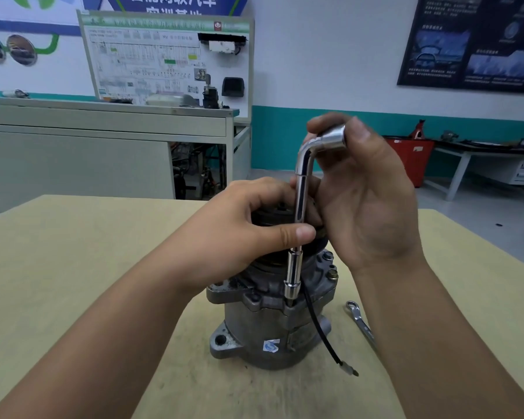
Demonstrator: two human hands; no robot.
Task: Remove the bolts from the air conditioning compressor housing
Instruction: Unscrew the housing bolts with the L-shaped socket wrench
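In the head view the compressor (254,337) stands upright on the table (73,267), near the middle and close to the person. An L-shaped wrench (300,195) stands vertical over it. Its lower socket (291,290) is seated on the near flange of the housing and hides whatever fastener is under it. The left hand (248,228) reaches in from the left over the top of the compressor and curls round the wrench shaft, with the thumb across its front. The right hand (369,201) is raised and pinches the short bent arm at the top between thumb and fingers. On the right side of the flange a bolt (332,274) is plainly still in place, and no loose bolts show on the table. The task therefore looks to be at an early or middle stage: one fastener is being worked on, at least one more is left, and the far side of the housing is hidden. A spanner (360,323) lies unused on the table just right of the compressor. A black wire (321,331) hangs down the compressor's near right side.
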